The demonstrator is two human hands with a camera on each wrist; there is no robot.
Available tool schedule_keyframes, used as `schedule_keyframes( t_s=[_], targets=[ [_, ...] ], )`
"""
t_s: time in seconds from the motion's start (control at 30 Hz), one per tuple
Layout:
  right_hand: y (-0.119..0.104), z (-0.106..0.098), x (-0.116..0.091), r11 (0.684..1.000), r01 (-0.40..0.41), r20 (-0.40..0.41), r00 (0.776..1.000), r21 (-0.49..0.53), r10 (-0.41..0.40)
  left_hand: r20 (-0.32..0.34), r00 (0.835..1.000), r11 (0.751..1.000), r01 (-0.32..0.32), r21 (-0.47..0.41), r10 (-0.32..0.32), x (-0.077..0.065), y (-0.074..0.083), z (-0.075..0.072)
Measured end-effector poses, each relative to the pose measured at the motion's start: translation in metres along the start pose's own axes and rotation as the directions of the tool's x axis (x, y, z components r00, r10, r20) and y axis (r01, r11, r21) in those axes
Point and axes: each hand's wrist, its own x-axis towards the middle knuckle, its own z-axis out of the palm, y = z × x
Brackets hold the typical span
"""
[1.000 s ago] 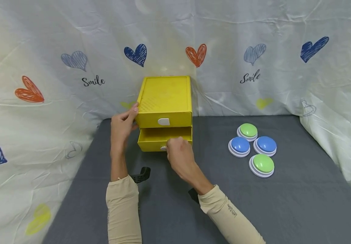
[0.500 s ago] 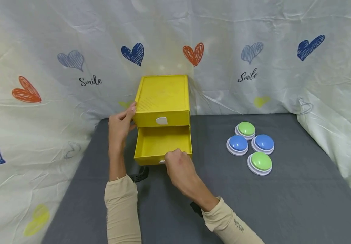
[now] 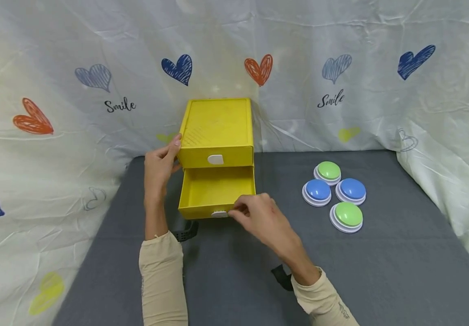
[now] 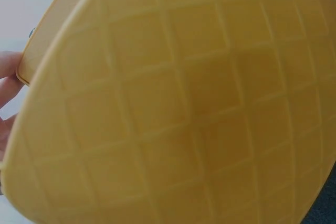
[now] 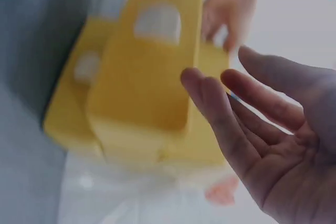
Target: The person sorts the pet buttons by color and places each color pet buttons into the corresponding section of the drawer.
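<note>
A small yellow drawer cabinet [image 3: 218, 122] stands at the back of the table, its upper drawer closed. Pulled out toward me, the lower drawer [image 3: 191, 211] shows a bare yellow inside. My left hand [image 3: 159, 172] holds the cabinet at its left side, thumb near the top front corner. Close to the white handle [image 3: 219, 214] is my right hand [image 3: 265, 219]; in the right wrist view its fingers [image 5: 226, 124] are extended, with nothing held. The left wrist view is filled mostly by a ribbed yellow panel [image 4: 173, 103].
Several round push buttons stand right of the cabinet, among them a green button [image 3: 348, 215] and a blue button [image 3: 318, 190]. A dark grey cloth [image 3: 381, 271] covers the table. Behind hangs a white curtain [image 3: 291, 27] printed with hearts.
The lower drawer has slid farther out toward me. My right hand has let go of its handle and shifted right, while the left hand keeps its place on the cabinet.
</note>
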Motion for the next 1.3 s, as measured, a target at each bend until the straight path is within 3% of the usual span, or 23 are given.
schedule_keyframes(
  t_s=[0.2,0.43,0.57,0.73,0.9,1.0,1.3],
  targets=[
    [0.030,-0.043,-0.014,0.986,-0.109,-0.227,0.971,-0.125,0.079,0.004,1.000,0.999,0.001,-0.040,-0.001,0.001,-0.001,0.003],
    [0.076,-0.076,-0.028,0.951,-0.271,-0.296,0.930,-0.146,0.219,-0.004,1.000,0.997,-0.002,-0.074,0.002,0.001,0.000,0.002],
    [0.109,-0.083,-0.036,0.906,-0.392,-0.291,0.896,-0.158,0.336,-0.003,1.000,0.998,-0.021,-0.065,0.021,0.001,-0.001,0.002],
    [0.144,-0.087,-0.053,0.824,-0.524,-0.234,0.847,-0.217,0.477,0.005,1.000,0.998,-0.019,-0.064,0.019,0.000,-0.002,0.003],
    [0.164,-0.091,-0.063,0.747,-0.616,-0.110,0.785,-0.251,0.610,0.001,1.000,0.999,-0.015,-0.052,0.015,0.001,-0.002,0.004],
    [0.169,-0.091,-0.066,0.723,-0.644,-0.066,0.756,-0.249,0.651,-0.002,1.000,0.999,-0.011,-0.047,0.010,0.001,-0.002,0.004],
    [0.176,-0.090,-0.069,0.727,-0.637,-0.088,0.764,-0.256,0.639,0.004,1.000,0.999,-0.006,-0.051,0.006,0.001,-0.002,0.004]
  ],
)
